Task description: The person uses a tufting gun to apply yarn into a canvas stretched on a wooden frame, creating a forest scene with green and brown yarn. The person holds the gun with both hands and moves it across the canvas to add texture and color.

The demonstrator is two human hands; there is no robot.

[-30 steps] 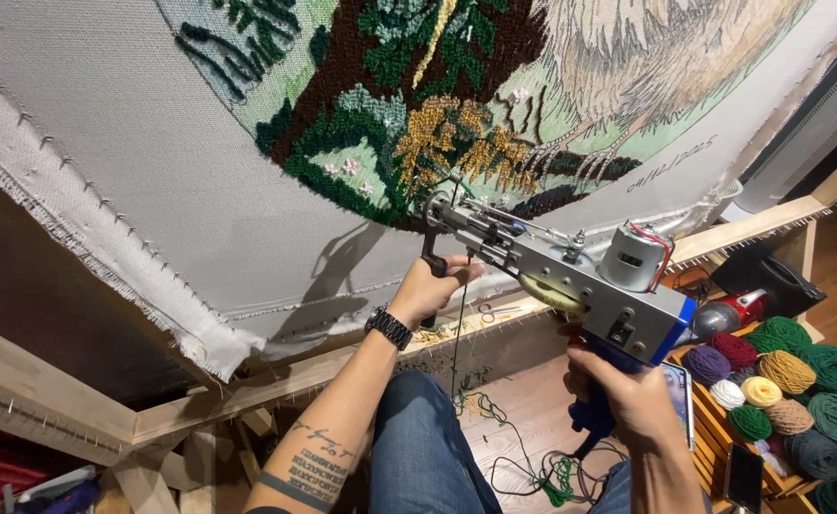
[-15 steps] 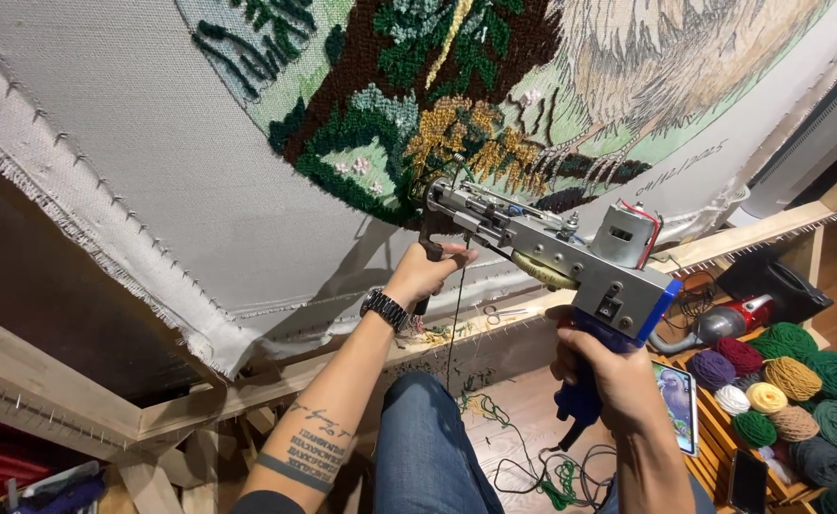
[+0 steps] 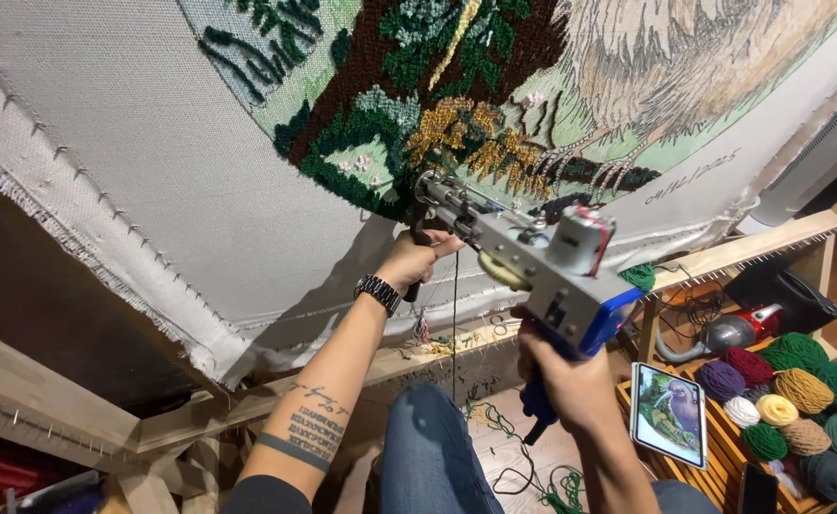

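Against the stretched cloth (image 3: 152, 190), a tufting gun (image 3: 533, 262) points up and to the left, its needle tip touching the fabric at the lower edge of the dark green tufted patch (image 3: 361, 181). Both hands carry the gun. The left hand (image 3: 414, 262) is curled shut around the front grip just below the needle end, a wristwatch (image 3: 378, 292) on its wrist and tattoo lines on the forearm. The right hand (image 3: 561, 381) sits lower and nearer the camera, closed tight around the blue rear handle (image 3: 538, 405), so the grey body and its small motor (image 3: 580, 238) lie between the two hands. A thin green yarn (image 3: 455, 324) hangs straight down from the gun, between the forearms, toward the floor. The picture on the cloth shows brown, green and yellow areas and pale bird feathers higher up to the right. Below, a wooden frame rail (image 3: 752, 249) with rows of nails holds the cloth edge. Right of the right hand, a tablet (image 3: 671, 411) showing a bird leans on a wooden crate (image 3: 714, 476), and yarn balls (image 3: 799, 390) in purple, red, yellow and green lie there, near a red and grey appliance (image 3: 737, 328).
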